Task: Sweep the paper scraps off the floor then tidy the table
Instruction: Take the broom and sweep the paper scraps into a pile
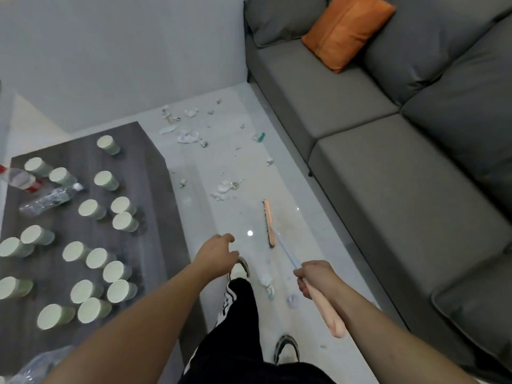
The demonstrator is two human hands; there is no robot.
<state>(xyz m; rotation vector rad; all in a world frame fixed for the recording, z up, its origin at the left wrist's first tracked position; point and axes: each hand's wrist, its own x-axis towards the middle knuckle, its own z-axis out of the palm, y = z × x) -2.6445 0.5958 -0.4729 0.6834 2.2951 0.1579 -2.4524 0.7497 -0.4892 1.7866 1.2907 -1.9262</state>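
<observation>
My right hand [314, 277] grips the pink handle of a broom [285, 253]; its pink brush head [268, 223] rests on the white floor between the table and the sofa. Paper scraps [224, 187] lie just beyond the brush head, and more paper scraps [188, 135] are scattered farther off near the wall. A few scraps [267, 281] sit close to my feet. My left hand [219, 249] hovers over the floor with loosely curled fingers, holding nothing. The dark wooden table [155, 167] is on the left.
Several upside-down pale green paper cups [91, 209] and two empty plastic bottles [47, 200] cover the table. A grey sofa [388, 167] with an orange cushion [346, 31] lines the right side. A crumpled plastic bag [36, 367] shows at the lower left.
</observation>
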